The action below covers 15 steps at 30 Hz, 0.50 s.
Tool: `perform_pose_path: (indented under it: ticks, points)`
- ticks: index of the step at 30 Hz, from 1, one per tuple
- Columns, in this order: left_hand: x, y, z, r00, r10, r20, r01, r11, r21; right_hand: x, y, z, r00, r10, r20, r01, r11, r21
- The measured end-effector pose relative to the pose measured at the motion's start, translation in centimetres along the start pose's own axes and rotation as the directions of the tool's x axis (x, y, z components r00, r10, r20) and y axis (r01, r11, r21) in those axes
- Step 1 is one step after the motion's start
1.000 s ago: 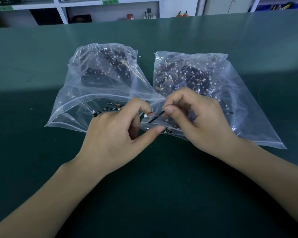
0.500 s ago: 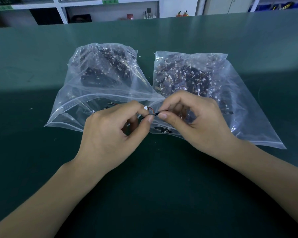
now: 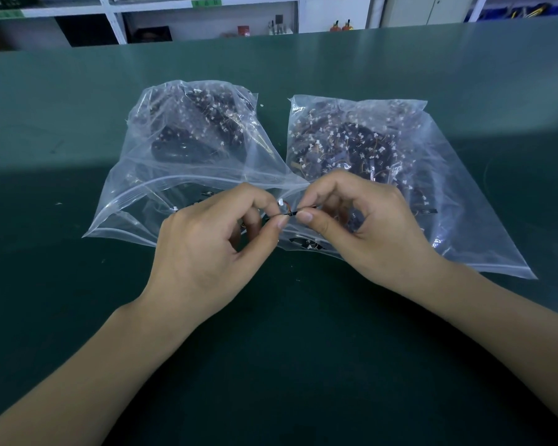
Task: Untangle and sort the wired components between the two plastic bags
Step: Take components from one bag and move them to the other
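Over the left bag (image 3: 149, 201), the left hand (image 3: 207, 252) pinches the component (image 3: 287, 211), seemingly by its white plug, the right hand (image 3: 368, 226) pinches its other end before the right bag (image 3: 448, 162); ease apart gently.

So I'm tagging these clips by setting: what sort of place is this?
Probably an electronics assembly or packing workshop. Both hands work a small wired component over two plastic bags full of the same parts, on a long green work table, with white storage shelves behind.
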<state>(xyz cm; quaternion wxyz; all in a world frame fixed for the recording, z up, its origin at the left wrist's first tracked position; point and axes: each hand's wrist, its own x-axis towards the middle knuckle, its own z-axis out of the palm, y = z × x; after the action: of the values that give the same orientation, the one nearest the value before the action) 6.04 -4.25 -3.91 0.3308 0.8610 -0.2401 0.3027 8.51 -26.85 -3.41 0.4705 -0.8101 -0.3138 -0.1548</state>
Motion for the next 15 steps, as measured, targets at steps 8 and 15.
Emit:
perform_pose_path:
  ticks: [8,15]
  points:
    - [-0.07,-0.01,0.04,1.000,0.004,0.008,-0.004,1.000,0.007,0.04,-0.04,-0.06,1.000,-0.005,0.012,0.005,1.000,-0.019]
    - [-0.15,0.09,0.13,1.000,-0.005,0.021,0.004,1.000,0.005,-0.02,0.09,0.07,1.000,-0.001,0.020,0.001,1.000,-0.018]
